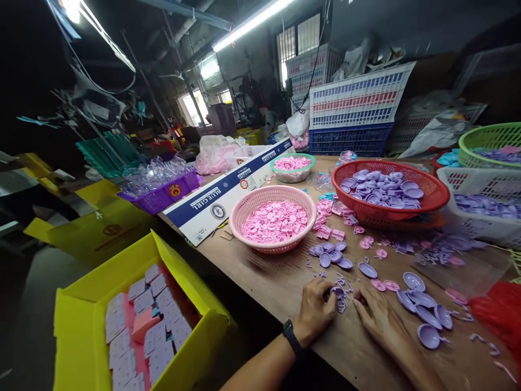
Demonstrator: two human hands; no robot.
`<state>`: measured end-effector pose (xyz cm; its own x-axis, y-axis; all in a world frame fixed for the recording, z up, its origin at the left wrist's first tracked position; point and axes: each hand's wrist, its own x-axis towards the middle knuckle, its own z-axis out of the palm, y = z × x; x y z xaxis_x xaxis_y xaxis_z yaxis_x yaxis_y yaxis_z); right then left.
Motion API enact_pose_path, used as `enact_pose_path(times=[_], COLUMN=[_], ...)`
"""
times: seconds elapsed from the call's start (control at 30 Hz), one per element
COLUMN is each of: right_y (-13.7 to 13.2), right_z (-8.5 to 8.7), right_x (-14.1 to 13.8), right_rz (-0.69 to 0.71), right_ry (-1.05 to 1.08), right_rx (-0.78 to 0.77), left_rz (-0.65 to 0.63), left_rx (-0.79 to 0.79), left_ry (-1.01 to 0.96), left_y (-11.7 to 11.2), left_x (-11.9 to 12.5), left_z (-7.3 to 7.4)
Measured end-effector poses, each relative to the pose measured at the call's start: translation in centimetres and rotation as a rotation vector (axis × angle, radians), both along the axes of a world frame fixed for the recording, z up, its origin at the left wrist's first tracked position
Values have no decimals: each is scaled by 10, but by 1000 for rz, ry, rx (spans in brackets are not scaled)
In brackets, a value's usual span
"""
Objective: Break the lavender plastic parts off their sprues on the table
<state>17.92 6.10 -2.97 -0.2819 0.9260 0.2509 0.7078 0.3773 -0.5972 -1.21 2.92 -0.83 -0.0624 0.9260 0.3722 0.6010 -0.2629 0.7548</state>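
Note:
My left hand [316,307], with a dark watch on its wrist, rests on the table with curled fingers. Its fingertips pinch a small purple plastic dish [337,291], partly hidden by the fingers. Small curly purple plastic hooks [344,303] lie between my two hands. My right hand [378,315] lies low on the tabletop, fingers extended, holding nothing that I can see. Beyond it are a loose purple oval dish [368,270] and pink pieces [391,285]. More purple dishes [423,298] lie to its right, and a small heap of purple dishes [329,253] sits farther back.
A pink basket [272,247] of pink pieces and a red basket [391,209] of purple pieces stand behind my hands. At left is a yellow box [65,326] with stacked purple and pink items. A long white-and-blue carton [228,195] edges the table; red plastic [496,312] lies right.

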Motion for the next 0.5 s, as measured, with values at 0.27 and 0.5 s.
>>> enact_pose_path(times=[0.27,0.5], right_y=[11,18], right_z=[-9,-3], right_x=[4,-1], right_rz=[47,48], right_ry=[-20,-24], right_rx=[58,45], left_rz=[7,29], left_rx=[18,33], left_ry=[-8,3], left_y=[1,3], left_x=[0,0], left_z=[-5,-8])
